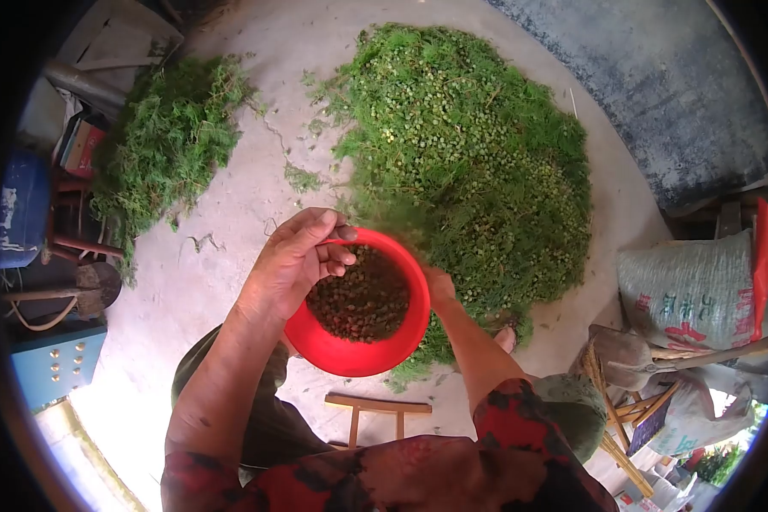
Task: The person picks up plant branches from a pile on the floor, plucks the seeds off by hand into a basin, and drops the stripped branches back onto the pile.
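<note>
My left hand (309, 253) is over the left rim of a red plastic basin (354, 359). Its palm faces up, the fingers are loosely curled and apart, and nothing shows in the palm. My right hand (438, 288) grips the basin's right side, with its fingers partly hidden behind the wall. Inside the basin lie many small brown, roundish seeds or pods (363, 299). Just beyond the basin, a large heap of feathery green plants (478, 162) dotted with small pale green round fruits spreads across the floor.
A smaller pile of green stems (175, 136) lies to the left. A wooden stool (378, 404) is near my legs. At the right are a stuffed woven sack (687, 290) and a shovel (627, 354). A blue barrel (21, 209) and blue box (60, 367) stand far left.
</note>
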`<state>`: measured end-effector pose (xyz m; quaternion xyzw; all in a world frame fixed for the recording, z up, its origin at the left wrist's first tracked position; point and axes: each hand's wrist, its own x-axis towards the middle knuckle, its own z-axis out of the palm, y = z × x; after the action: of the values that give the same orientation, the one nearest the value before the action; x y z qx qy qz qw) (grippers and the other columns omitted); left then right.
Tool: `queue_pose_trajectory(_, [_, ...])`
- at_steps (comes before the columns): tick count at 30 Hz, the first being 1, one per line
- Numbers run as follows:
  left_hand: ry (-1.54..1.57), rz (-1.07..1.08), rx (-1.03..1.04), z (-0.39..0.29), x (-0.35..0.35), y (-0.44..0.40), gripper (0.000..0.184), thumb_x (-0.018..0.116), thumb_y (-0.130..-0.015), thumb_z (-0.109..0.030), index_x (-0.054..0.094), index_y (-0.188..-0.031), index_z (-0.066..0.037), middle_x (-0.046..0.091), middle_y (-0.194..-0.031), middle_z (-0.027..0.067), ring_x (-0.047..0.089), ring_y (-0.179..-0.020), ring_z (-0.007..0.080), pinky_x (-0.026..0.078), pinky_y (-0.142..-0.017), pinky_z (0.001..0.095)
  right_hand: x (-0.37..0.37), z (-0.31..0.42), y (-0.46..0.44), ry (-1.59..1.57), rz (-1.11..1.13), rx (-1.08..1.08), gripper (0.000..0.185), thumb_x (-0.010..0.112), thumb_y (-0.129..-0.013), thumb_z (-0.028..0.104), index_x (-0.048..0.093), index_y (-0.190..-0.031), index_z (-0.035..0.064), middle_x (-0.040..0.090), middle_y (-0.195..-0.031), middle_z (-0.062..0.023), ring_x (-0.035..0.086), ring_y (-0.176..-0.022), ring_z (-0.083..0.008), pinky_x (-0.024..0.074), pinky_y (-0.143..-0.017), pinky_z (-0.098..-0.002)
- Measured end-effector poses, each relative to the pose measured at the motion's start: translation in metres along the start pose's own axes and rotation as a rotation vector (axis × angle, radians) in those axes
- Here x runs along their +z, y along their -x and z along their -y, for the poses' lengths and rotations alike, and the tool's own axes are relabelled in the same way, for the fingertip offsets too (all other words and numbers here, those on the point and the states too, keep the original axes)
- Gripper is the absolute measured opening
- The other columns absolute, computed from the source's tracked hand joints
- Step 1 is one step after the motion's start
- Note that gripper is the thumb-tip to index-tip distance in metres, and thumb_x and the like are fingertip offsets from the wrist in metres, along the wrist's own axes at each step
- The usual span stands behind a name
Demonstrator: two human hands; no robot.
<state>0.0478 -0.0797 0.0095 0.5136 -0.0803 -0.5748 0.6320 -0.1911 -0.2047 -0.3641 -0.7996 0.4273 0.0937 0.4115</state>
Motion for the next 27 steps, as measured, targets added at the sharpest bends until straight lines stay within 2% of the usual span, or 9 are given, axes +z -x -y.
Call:
queue_pose_trajectory(2, [0.007,0.014,-0.007,0.000,0.000,0.002,0.026,0.061,-0.089,-0.028,0.057,-0.101,-0.006,0.064,-0.091,0.0069,0.062,-0.072,0.0160,0.048,-0.063,0.0278,-0.015,-0.020,0.008,-0.087,-0.019,-0.034,0.049,0.057,-0.084,0.033,0.049,-0.125,0.0089,0.053,-0.118,-0.0238,0.056,-0.104,-0.0380,0.0449,-0.087,-0.0466])
queue_pose_trajectory(5, [0.003,0.038,-0.007,0.000,0.002,0.006,0.023,0.061,-0.090,-0.027,0.057,-0.100,-0.006,0.064,-0.090,0.0067,0.063,-0.072,0.0157,0.048,-0.063,0.0275,-0.085,0.022,0.035,-0.558,-0.146,0.286,0.018,0.060,-0.086,0.023,0.063,-0.092,0.0073,0.059,-0.087,-0.0020,0.053,-0.068,-0.0158,0.0440,-0.065,-0.0336])
queue_pose_trajectory(8, [-0.032,0.062,0.013,0.001,0.005,0.011,0.025,0.061,-0.089,-0.028,0.056,-0.100,-0.007,0.064,-0.090,0.0064,0.063,-0.072,0.0147,0.048,-0.063,0.0268,-0.146,0.043,0.048,-0.746,-0.149,0.471,0.015,0.060,-0.084,0.024,0.062,-0.089,0.0097,0.057,-0.089,0.0012,0.049,-0.075,-0.0109,0.0389,-0.069,-0.0297])
queue_pose_trajectory(13, [-0.214,0.085,0.088,0.012,0.011,0.018,0.026,0.062,-0.088,-0.028,0.057,-0.101,-0.007,0.064,-0.086,0.0048,0.061,-0.073,0.0109,0.047,-0.063,0.0232,-0.248,0.126,0.128,-0.767,-0.073,0.293,0.024,0.063,-0.079,0.026,0.061,-0.098,0.0110,0.058,-0.097,0.0022,0.049,-0.089,-0.0113,0.0373,-0.075,-0.0274])
queue_pose_trajectory(16, [-0.552,0.138,0.204,0.025,0.021,0.023,0.024,0.063,-0.086,-0.026,0.060,-0.099,-0.005,0.063,-0.086,0.0031,0.060,-0.074,0.0118,0.046,-0.065,0.0248,-0.274,0.150,0.162,-0.776,-0.017,0.174,0.033,0.065,-0.078,0.027,0.059,-0.105,0.0088,0.059,-0.101,0.0013,0.050,-0.091,-0.0125,0.0379,-0.076,-0.0274])
queue_pose_trajectory(17, [-0.578,0.180,0.370,0.035,0.026,0.024,0.025,0.065,-0.083,-0.024,0.062,-0.098,-0.005,0.063,-0.083,0.0051,0.061,-0.073,0.0162,0.047,-0.066,0.0275,-0.279,0.155,0.173,-0.789,0.009,0.136,0.036,0.066,-0.078,0.027,0.059,-0.108,0.0078,0.059,-0.101,0.0009,0.050,-0.091,-0.0129,0.0381,-0.077,-0.0275])
queue_pose_trajectory(21, [-0.944,0.197,0.648,0.051,0.052,0.036,0.032,0.067,-0.080,-0.024,0.061,-0.103,-0.004,0.060,-0.078,0.0130,0.061,-0.072,0.0217,0.047,-0.067,0.0314,-0.289,0.201,0.226,-0.840,-0.073,0.084,0.029,0.065,-0.079,0.028,0.063,-0.100,0.0077,0.059,-0.087,0.0036,0.047,-0.073,-0.0067,0.0361,-0.065,-0.0220])
queue_pose_trajectory(24, [-0.911,0.250,0.482,0.059,0.071,0.043,0.036,0.065,-0.083,-0.031,0.060,-0.106,-0.005,0.061,-0.086,0.0140,0.060,-0.074,0.0191,0.048,-0.067,0.0329,-0.276,0.204,0.236,-0.982,-0.159,0.011,0.027,0.065,-0.080,0.028,0.064,-0.097,0.0073,0.059,-0.084,0.0046,0.047,-0.072,-0.0059,0.0361,-0.064,-0.0222])
queue_pose_trajectory(27, [-0.540,0.337,0.108,0.065,0.090,0.055,0.049,0.064,-0.081,-0.047,0.062,-0.098,0.000,0.062,-0.086,0.0119,0.059,-0.075,0.0165,0.047,-0.060,0.0320,-0.255,0.212,0.235,-1.070,-0.211,0.003,0.022,0.064,-0.083,0.024,0.065,-0.093,0.0053,0.060,-0.082,0.0021,0.052,-0.074,-0.0077,0.0400,-0.067,-0.0248])
